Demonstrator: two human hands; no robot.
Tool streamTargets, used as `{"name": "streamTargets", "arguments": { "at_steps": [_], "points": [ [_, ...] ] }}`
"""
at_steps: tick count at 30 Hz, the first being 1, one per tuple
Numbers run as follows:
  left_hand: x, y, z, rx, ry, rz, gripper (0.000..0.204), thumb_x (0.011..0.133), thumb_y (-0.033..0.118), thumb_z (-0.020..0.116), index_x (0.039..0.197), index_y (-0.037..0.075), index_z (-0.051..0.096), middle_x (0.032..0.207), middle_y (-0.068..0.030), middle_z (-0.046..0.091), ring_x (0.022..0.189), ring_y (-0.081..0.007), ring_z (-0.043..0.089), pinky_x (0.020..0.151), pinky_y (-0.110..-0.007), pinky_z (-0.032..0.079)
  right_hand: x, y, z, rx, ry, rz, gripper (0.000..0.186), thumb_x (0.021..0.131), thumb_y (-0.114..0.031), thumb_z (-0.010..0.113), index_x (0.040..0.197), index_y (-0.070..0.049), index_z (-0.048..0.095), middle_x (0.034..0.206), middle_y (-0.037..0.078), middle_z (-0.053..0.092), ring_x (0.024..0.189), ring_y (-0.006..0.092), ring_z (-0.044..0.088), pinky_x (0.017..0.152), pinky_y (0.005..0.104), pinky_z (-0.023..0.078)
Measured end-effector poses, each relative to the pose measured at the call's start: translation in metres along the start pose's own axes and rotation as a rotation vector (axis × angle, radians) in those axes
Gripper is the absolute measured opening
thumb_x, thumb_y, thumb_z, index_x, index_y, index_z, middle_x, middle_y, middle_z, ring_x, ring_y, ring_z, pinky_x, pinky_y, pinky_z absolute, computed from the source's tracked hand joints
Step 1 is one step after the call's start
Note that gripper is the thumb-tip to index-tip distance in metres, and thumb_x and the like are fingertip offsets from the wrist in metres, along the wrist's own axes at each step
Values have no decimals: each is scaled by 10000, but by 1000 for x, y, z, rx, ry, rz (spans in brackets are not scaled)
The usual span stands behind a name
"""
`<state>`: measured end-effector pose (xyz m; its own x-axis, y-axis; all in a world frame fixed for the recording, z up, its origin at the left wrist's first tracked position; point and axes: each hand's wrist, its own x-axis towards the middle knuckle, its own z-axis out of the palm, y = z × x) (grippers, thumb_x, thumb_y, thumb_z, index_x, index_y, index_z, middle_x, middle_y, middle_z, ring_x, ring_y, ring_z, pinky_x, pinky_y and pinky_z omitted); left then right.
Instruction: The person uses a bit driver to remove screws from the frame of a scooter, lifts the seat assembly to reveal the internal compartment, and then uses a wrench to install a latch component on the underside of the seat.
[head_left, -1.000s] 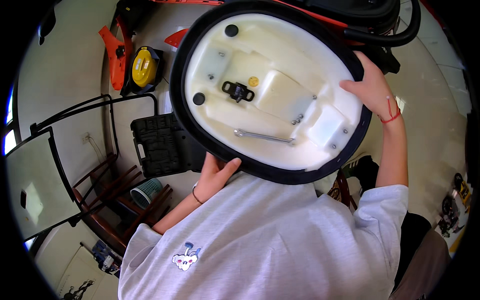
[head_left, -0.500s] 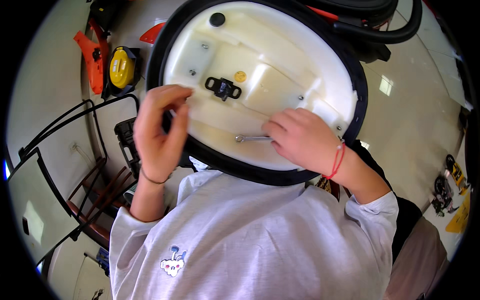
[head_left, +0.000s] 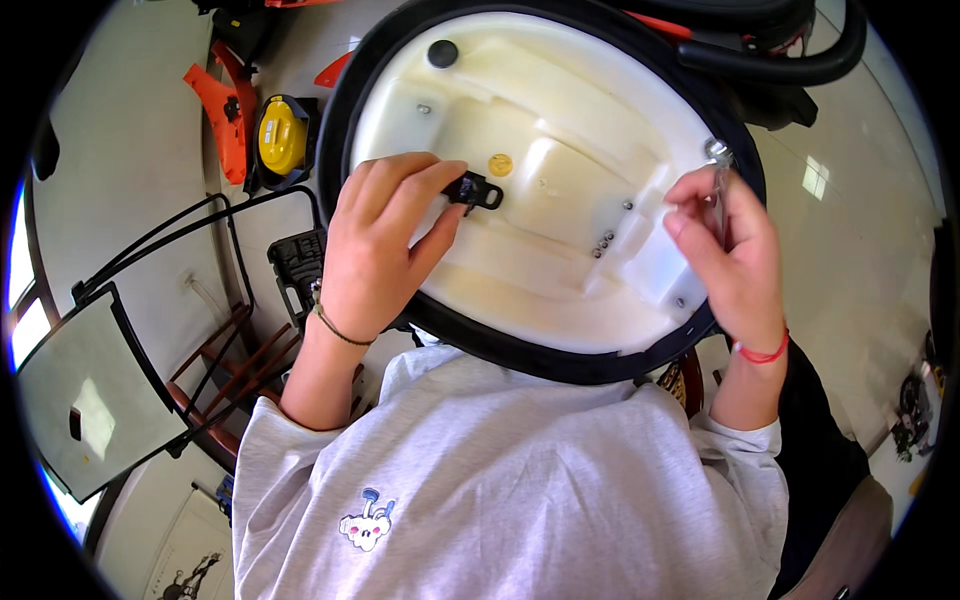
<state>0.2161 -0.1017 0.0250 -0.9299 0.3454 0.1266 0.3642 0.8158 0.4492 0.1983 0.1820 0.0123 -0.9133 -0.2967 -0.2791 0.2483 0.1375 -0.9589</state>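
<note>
Upside down before me rests a vehicle seat, its cream plastic base (head_left: 535, 285) ringed by a black padded edge. My left hand (head_left: 385, 235) pinches the near-left end of a small black bracket (head_left: 484, 191) between thumb and fingers; whether it is lifted off the base cannot be seen. Over the right side of the base, my right hand (head_left: 735, 245) holds a silver wrench (head_left: 718, 160), its ring end pointing away from me. Several small nuts (head_left: 602, 245) lie together in the middle right of the base. A metal stud (head_left: 424, 109) shows at the upper left.
A black plug (head_left: 442, 54) and a round yellow sticker (head_left: 500, 165) are on the base. Orange plastic panels (head_left: 225, 110) and a yellow-and-black part (head_left: 283, 135) lie at the far left. A black tube frame (head_left: 160, 235) stands left, and a black handle bar (head_left: 790, 65) curves at the upper right.
My left hand has come right onto the black bracket. My right hand has raised the wrench off the base and carried it right and away, uncovering the small nuts.
</note>
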Motion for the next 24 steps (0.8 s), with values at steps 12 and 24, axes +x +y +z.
{"name": "streamTargets", "arguments": {
  "at_steps": [12, 24],
  "points": [
    [11, -5, 0, -5, -237, 85, 408, 659, -9, 693, 1054, 41, 605, 999, -104, 580, 877, -302, 566, 778, -371, 467, 5, 28, 23, -839, -81, -113, 68, 738, -66, 614, 798, -37, 599, 823, 93, 563, 673, 303, 584, 600, 386, 478],
    [4, -12, -5, -226, 239, -265, 300, 698, -37, 717, 983, -20, 624, 918, -80, 596, 703, -120, 541, 634, -227, 448, 5, 30, 29, -972, -215, -126, 112, 722, -38, 608, 832, -44, 590, 856, 81, 529, 717, 266, 586, 628, 379, 481]
  ]
}}
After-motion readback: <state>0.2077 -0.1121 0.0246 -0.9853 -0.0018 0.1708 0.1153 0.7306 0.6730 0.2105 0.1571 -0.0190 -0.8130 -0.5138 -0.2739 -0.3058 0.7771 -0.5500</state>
